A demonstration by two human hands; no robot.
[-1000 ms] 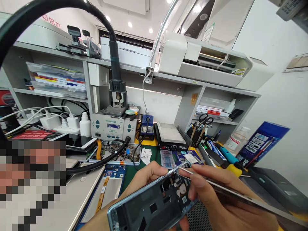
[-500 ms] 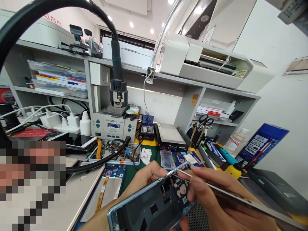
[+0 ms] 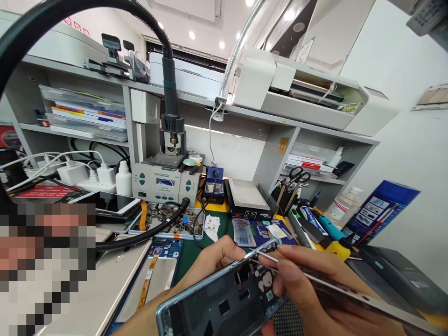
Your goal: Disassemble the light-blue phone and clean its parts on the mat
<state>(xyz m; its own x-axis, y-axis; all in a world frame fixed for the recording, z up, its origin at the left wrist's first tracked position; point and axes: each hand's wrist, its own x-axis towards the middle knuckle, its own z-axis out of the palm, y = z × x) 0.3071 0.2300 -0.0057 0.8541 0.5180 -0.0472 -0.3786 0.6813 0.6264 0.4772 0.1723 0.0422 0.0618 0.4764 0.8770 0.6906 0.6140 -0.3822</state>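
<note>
Left hand (image 3: 206,266): closed around an opened phone (image 3: 224,303), thumb over its far edge, fingers under it and mostly hidden.
Right hand (image 3: 308,289): fingers pinched on long metal tweezers (image 3: 367,302), forefinger laid along the top.
Phone: low centre of view, held off the green-matted desk (image 3: 191,256), tilted, back cover off, dark inner parts and small boards facing up.
Tweezers: tips touch the phone's upper end, just beside the left thumb; whether they grip a part is too small to tell.
Left of hands: blue phone frame (image 3: 157,275) flat on the desk with an orange flex strip on it, silver device beside it.
Behind hands: tray of small parts (image 3: 168,224), thick black hose lying across it.
Back row: grey hot-air station (image 3: 164,182) with its handle (image 3: 171,116) parked upright on top, small blue solder station (image 3: 214,182) just beside it, black heating plate (image 3: 248,198) next along.
White bottle (image 3: 123,179): stands just left of the hot-air station, near white chargers.
Right side: scissors (image 3: 297,175) upright in a holder, blue box (image 3: 378,210) leaning at the desk edge, pens and tools between them.
Upper shelf: big white machine (image 3: 297,88) on top, stacked folders on the left below it.
</note>
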